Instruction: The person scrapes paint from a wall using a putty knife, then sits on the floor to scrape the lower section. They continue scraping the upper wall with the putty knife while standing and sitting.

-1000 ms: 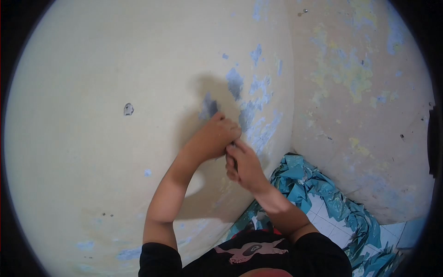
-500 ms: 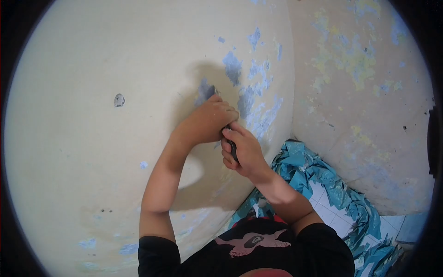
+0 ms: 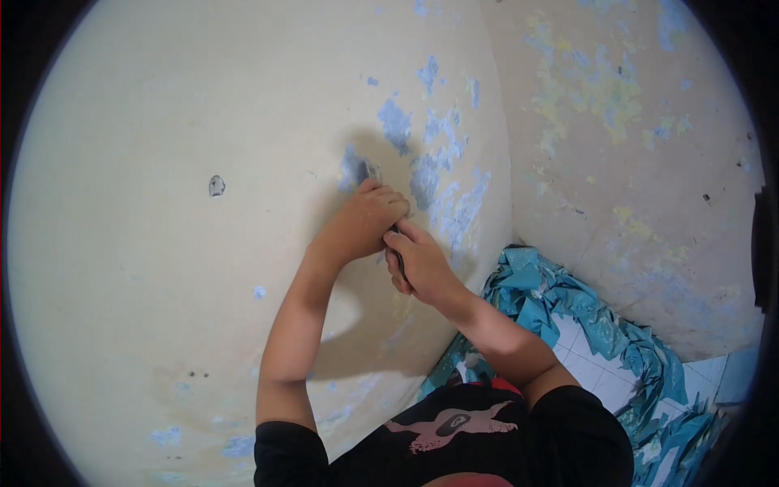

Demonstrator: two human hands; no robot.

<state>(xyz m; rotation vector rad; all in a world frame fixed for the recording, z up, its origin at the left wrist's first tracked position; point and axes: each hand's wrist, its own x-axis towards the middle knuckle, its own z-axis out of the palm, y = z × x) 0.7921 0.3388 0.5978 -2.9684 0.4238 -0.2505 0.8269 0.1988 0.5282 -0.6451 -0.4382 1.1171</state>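
Both hands are wrapped around one scraper (image 3: 367,170), its metal blade against the cream wall (image 3: 162,268) beside a bare bluish-grey patch (image 3: 351,165). My left hand (image 3: 363,217) is higher up, closed near the blade and covering the upper part of the tool. Just below it, my right hand (image 3: 423,261) grips the dark handle (image 3: 401,264), with its fingers curled round. More flaked blue patches (image 3: 395,123) show on the wall above and to the right of the blade.
A second wall (image 3: 600,187) with yellow and blue patches meets this one at a corner on the right. Crumpled teal sheeting (image 3: 535,276) lies along the base over white floor tiles (image 3: 584,365). A small hole (image 3: 217,186) marks the wall at left.
The camera view has shifted slightly, so hands and wall patches appear a little displaced. Both hands keep their grip on the scraper, and its blade stays by the same bare patch.
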